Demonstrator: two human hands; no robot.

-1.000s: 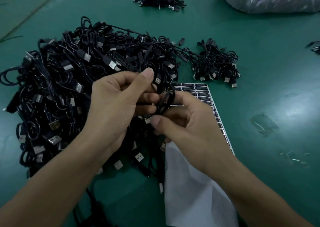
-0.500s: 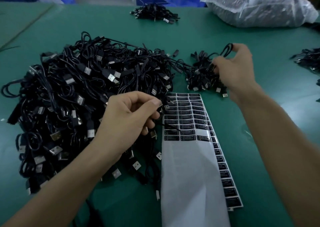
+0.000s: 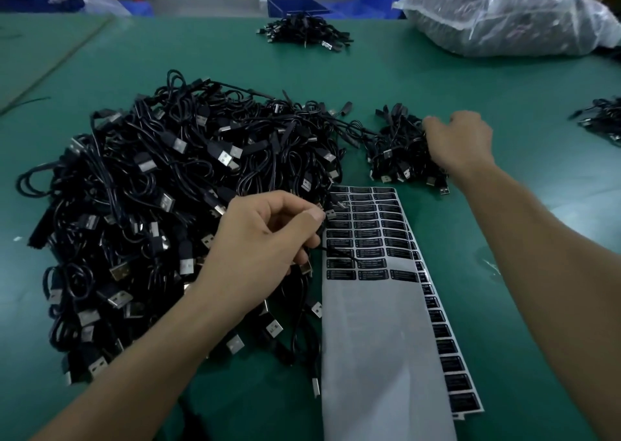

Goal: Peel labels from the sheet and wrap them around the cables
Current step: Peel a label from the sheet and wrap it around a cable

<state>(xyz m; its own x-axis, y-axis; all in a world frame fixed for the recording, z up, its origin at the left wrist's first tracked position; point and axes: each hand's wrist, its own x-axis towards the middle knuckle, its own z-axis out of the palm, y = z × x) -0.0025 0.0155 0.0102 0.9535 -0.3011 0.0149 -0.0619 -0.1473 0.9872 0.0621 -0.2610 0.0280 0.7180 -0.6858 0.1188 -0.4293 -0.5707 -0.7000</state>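
Note:
A big heap of black USB cables (image 3: 151, 205) covers the left of the green table. To its right lies the label sheet (image 3: 373, 333): rows of black labels (image 3: 369, 239) at its far end, bare white backing nearer me, and a column of labels down its right edge. My left hand (image 3: 265, 239) pinches a thin black cable (image 3: 339, 254) at the heap's right edge, over the sheet's top-left corner. My right hand (image 3: 460, 141) rests on the right side of a small pile of cables (image 3: 400, 151) with its fingers curled down. What those fingers hold is hidden.
A further bundle of cables (image 3: 302, 33) lies at the back centre. A clear plastic bag (image 3: 504, 13) full of dark goods sits at the back right. More cables (image 3: 601, 118) poke in at the right edge. Blue crates (image 3: 295, 5) stand behind the table.
A second ago both hands worked one cable together. My right hand then carried it over to the small pile and has now sunk onto it. My left hand went back to the heap and pinched a cable.

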